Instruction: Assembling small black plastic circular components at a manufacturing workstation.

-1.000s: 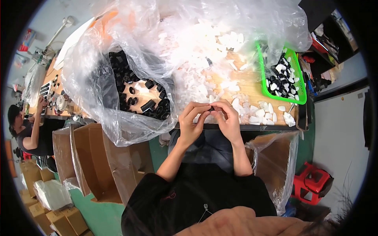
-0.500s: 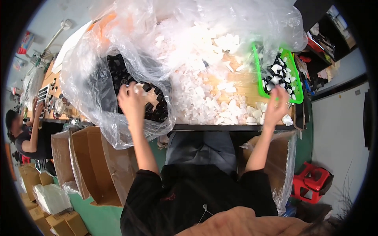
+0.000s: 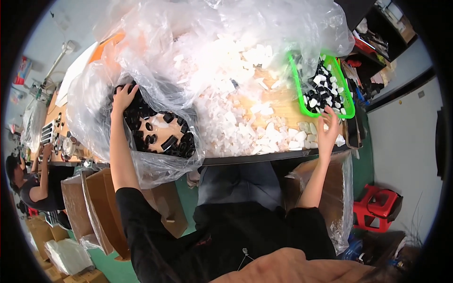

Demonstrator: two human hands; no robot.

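Observation:
A heap of small black plastic parts [image 3: 181, 150] lies inside a clear plastic bag at the table's left. My left hand [image 3: 123, 98] reaches to the heap's far left end, fingers curled over some black parts there. At the right stands a bright green basket [image 3: 349, 96] holding mixed small black and white pieces [image 3: 323, 89]. My right hand [image 3: 329, 126] hovers at the basket's near rim, fingers loosely bent and apart, with nothing visible in them. Many white translucent plastic pieces [image 3: 264, 137] are spread between the two hands.
Clear plastic sheeting [image 3: 226, 23] covers the table's far side. Open cardboard boxes [image 3: 101, 207] stand below at the left, another box [image 3: 342, 188] at the right. A red stool [image 3: 373, 207] is by the wall. A person [image 3: 37, 188] works at the far left.
My left hand has moved left and farther into the black heap, from its middle to its far end. My right hand has dropped slightly nearer to me at the basket's rim. The view has shifted.

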